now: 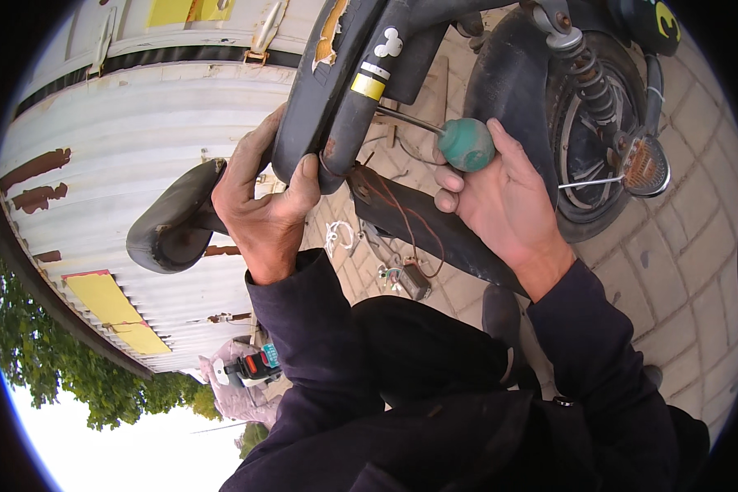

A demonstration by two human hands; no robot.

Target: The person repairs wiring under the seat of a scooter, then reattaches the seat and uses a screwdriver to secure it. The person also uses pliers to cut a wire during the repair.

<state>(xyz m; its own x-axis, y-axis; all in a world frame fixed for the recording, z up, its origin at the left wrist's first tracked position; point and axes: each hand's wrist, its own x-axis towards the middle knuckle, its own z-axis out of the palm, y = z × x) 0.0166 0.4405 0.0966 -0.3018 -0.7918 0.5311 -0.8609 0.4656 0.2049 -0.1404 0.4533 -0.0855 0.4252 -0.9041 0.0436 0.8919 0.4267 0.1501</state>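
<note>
My right hand (512, 201) holds a screwdriver (467, 145) by its round green handle, thumb on one side and fingers curled on the other. The metal shaft runs leftward to the black tube frame (373, 78), which has white and yellow bands; its tip is hidden behind the tube. My left hand (262, 201) grips the end of the scooter's black seat (307, 115), thumb on the near face and the other fingers largely hidden behind it. Torn seat covering bares tan foam. Below the tube, a long black panel (435, 230) has a brown wire hanging over it.
To the right stand the scooter's wheel (594, 131), its shock absorber spring (594, 78) and an orange lamp (646, 166). A small dark box with wires (414, 280) and a white cord (336, 236) lie on the paving. A white metal wall (139, 123) and another scooter (254, 365) are at left.
</note>
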